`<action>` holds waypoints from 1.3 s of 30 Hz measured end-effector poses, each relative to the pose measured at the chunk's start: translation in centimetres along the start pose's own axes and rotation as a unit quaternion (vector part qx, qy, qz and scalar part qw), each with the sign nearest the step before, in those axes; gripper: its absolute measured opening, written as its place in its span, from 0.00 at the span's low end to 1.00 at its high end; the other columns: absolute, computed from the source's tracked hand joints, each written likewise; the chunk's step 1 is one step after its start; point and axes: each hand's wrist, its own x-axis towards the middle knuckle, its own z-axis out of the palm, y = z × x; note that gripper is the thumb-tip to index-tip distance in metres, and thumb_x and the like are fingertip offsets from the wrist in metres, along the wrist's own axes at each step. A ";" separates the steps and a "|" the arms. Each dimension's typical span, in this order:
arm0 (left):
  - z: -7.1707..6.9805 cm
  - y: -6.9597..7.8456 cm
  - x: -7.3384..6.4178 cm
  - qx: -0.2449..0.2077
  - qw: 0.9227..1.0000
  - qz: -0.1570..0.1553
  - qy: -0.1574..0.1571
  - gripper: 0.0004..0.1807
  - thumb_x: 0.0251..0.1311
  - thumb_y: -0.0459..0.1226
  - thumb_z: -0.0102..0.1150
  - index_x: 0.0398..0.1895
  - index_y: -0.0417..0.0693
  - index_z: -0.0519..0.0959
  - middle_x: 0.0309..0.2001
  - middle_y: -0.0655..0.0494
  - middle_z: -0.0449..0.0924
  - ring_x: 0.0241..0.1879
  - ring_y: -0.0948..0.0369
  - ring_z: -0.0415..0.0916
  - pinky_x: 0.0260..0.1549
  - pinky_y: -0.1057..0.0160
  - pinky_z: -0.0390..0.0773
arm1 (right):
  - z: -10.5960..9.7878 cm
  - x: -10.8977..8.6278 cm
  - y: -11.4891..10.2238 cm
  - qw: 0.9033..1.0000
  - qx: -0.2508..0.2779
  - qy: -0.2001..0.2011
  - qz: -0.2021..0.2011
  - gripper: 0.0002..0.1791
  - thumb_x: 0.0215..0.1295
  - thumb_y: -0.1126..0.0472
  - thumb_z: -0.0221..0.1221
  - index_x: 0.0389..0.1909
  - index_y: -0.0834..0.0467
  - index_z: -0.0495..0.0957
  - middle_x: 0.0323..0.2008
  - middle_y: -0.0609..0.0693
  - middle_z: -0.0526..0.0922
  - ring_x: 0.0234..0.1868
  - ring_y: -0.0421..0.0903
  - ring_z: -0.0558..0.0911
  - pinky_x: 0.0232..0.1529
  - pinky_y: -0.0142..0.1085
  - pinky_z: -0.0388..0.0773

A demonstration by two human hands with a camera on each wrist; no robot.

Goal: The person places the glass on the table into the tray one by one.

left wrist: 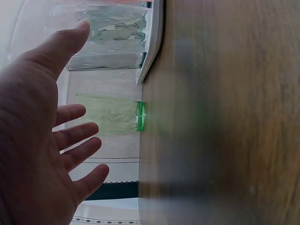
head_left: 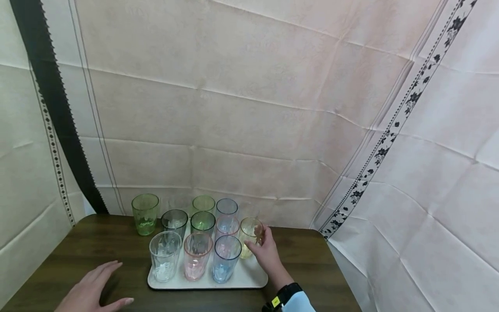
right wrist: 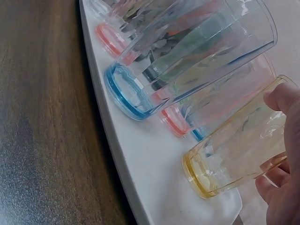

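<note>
My right hand (head_left: 266,251) holds a yellow tumbler (head_left: 247,236) by its upper sides, thumb on one side and fingers on the other. In the right wrist view the tumbler's yellow base (right wrist: 197,176) is over the white tray (right wrist: 140,154); I cannot tell whether it touches. My left hand (head_left: 91,286), fingers spread and holding nothing, is above the table left of the tray. A green tumbler (head_left: 145,214) stands on the wood at the back left, off the tray, and shows beyond the left fingers in the left wrist view.
On the tray, a clear tumbler (head_left: 165,255), a pink one (head_left: 197,255) and a blue one (head_left: 227,258) form the front row. Behind them stand several more, including a dark-rimmed one (head_left: 174,221) and a green one (head_left: 203,222). A cloth backdrop (head_left: 234,108) hangs behind the brown table (head_left: 308,268).
</note>
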 end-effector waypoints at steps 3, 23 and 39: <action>0.0 0.0 0.0 -0.004 1.000 0.003 0.002 0.63 0.42 0.78 0.63 0.66 0.33 0.74 0.62 0.28 0.74 0.57 0.31 0.72 0.46 0.28 0.75 | 0.0 0.0 -0.1 1.000 0.001 0.000 -0.001 0.43 0.60 0.56 0.74 0.72 0.60 0.63 0.71 0.60 0.72 0.74 0.57 0.67 0.72 0.58 0.63; -1.3 0.2 0.3 -0.001 1.000 0.016 0.008 0.60 0.45 0.75 0.66 0.67 0.33 0.74 0.63 0.29 0.74 0.58 0.31 0.72 0.44 0.29 0.77 | -3.1 -2.8 0.1 0.991 -0.128 -0.019 -0.037 0.45 0.67 0.46 0.69 0.76 0.62 0.60 0.72 0.64 0.68 0.72 0.61 0.67 0.69 0.62 0.66; -1.4 -0.4 0.4 -0.023 1.000 -0.001 -0.015 0.61 0.49 0.75 0.63 0.69 0.32 0.71 0.64 0.27 0.72 0.59 0.30 0.70 0.47 0.29 0.75 | -8.6 -11.3 2.3 0.903 -0.402 -0.040 -0.148 0.42 0.65 0.36 0.66 0.73 0.56 0.70 0.68 0.59 0.76 0.66 0.58 0.75 0.59 0.59 0.76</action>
